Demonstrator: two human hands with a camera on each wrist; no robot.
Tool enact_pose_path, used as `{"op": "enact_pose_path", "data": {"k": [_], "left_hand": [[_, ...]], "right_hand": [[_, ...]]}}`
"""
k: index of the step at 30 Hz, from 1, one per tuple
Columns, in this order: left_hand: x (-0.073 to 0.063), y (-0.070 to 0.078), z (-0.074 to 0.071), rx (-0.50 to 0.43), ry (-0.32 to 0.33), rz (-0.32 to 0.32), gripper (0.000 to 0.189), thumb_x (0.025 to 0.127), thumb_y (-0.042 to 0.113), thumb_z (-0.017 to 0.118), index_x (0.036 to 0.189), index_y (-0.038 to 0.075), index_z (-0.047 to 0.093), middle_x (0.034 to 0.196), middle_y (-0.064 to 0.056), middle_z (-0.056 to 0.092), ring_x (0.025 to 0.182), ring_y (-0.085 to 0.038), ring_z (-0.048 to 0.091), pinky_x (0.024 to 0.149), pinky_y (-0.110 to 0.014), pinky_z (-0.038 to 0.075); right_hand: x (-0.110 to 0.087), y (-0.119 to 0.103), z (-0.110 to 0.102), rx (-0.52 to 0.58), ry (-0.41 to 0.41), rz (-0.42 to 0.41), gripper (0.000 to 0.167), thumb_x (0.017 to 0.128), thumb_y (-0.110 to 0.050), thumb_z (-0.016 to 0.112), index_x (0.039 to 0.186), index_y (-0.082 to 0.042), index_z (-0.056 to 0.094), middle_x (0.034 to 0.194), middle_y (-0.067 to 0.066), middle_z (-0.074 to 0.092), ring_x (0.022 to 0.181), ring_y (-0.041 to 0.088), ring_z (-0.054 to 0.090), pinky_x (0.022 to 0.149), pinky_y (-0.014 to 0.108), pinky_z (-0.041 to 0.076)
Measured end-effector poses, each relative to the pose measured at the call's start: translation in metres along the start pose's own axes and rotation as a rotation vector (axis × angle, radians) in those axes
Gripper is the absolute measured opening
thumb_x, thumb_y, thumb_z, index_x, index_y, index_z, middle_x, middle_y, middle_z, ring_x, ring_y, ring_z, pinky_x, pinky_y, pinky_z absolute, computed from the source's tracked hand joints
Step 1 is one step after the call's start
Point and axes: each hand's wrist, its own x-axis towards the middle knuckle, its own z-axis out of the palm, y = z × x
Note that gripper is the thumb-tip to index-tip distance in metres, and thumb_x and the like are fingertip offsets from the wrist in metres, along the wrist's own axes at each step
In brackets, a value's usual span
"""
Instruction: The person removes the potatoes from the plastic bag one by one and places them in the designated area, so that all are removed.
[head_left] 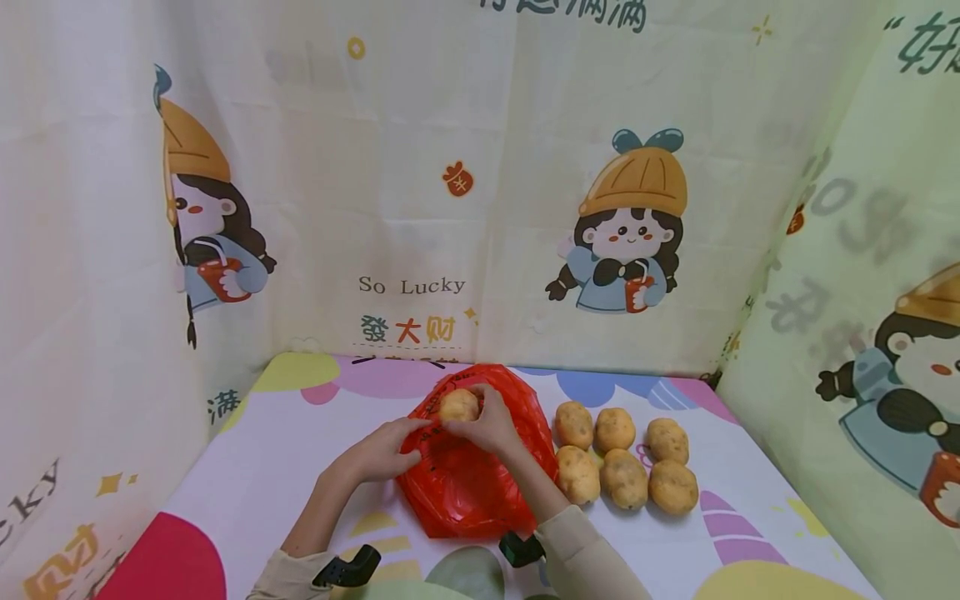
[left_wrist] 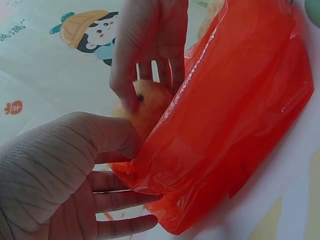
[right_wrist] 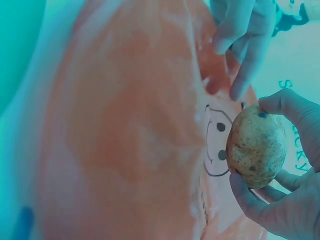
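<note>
A red plastic bag (head_left: pixel 472 496) with printed markings lies on the table in front of me, its mouth facing away. My right hand (head_left: pixel 491 423) holds a potato (head_left: pixel 459 407) between thumb and fingers over the bag's mouth. In the right wrist view the potato (right_wrist: pixel 257 145) is pale brown with dark spots, beside a smiling face printed on the bag. My left hand (head_left: pixel 381 454) is at the bag's left edge. The left wrist view shows its thumb and fingers (left_wrist: pixel 122 201) on either side of the red film, pinching the rim.
Several potatoes (head_left: pixel 625 479) lie in two rough rows right of the bag. A patterned cloth covers the table (head_left: pixel 285 467). Printed curtains (head_left: pixel 405 208) enclose the back and both sides. Each wrist wears a dark band device (head_left: pixel 348 568).
</note>
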Motion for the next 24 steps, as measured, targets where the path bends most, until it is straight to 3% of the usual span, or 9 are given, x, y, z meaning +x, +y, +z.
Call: {"op": "enact_pose_path", "data": {"k": [14, 19, 24], "left_hand": [[0.0, 0.003, 0.001, -0.018, -0.003, -0.051, 0.054, 0.092, 0.004, 0.062, 0.145, 0.0, 0.053, 0.141, -0.021, 0.057, 0.117, -0.031, 0.055, 0.105, -0.057, 0.049], [0.0, 0.004, 0.001, -0.01, -0.002, -0.089, 0.053, 0.093, 0.007, 0.064, 0.145, -0.001, 0.054, 0.141, -0.02, 0.058, 0.126, -0.036, 0.055, 0.106, -0.058, 0.048], [0.0, 0.003, 0.002, -0.009, -0.002, -0.084, 0.053, 0.093, 0.006, 0.063, 0.144, -0.001, 0.054, 0.143, -0.02, 0.057, 0.134, -0.041, 0.051, 0.108, -0.06, 0.045]], "right_hand": [[-0.031, -0.012, -0.015, 0.083, -0.015, -0.003, 0.081, 0.078, -0.035, 0.087, 0.144, -0.016, 0.044, 0.139, 0.007, 0.052, 0.122, 0.029, 0.053, 0.094, 0.048, 0.057], [-0.04, -0.015, -0.02, 0.122, -0.032, -0.027, 0.082, 0.079, -0.037, 0.086, 0.146, -0.018, 0.043, 0.138, 0.005, 0.052, 0.123, 0.029, 0.052, 0.092, 0.046, 0.058], [-0.049, -0.016, -0.025, 0.118, -0.044, -0.051, 0.082, 0.08, -0.038, 0.086, 0.146, -0.018, 0.043, 0.137, 0.005, 0.053, 0.122, 0.029, 0.052, 0.09, 0.045, 0.059]]}}
